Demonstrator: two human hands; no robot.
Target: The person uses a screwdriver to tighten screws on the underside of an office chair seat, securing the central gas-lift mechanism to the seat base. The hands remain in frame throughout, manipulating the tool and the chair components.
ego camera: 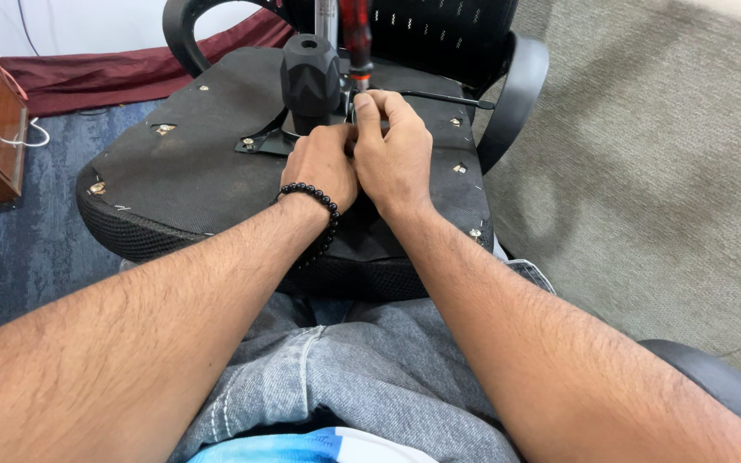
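Screwdriver [356,39] is pinched by right hand [396,154] at mount plate [259,144], 12 o'clock of upturned chair seat [173,163]; left hand [323,163] curled alongside (grip hidden). Plate seems not yet freed.

Both forearms reach toward twelve o'clock, the curled left hand [323,163] pressed against the right hand [394,153], fingers bent.

Black chair seat underside [216,163], red-handled screwdriver [356,34], black beaded bracelet [319,199], maroon cloth [113,73], grey carpet [645,171].

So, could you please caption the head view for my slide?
Both hands, left hand and right hand, work beside a screwdriver on an overturned chair seat.
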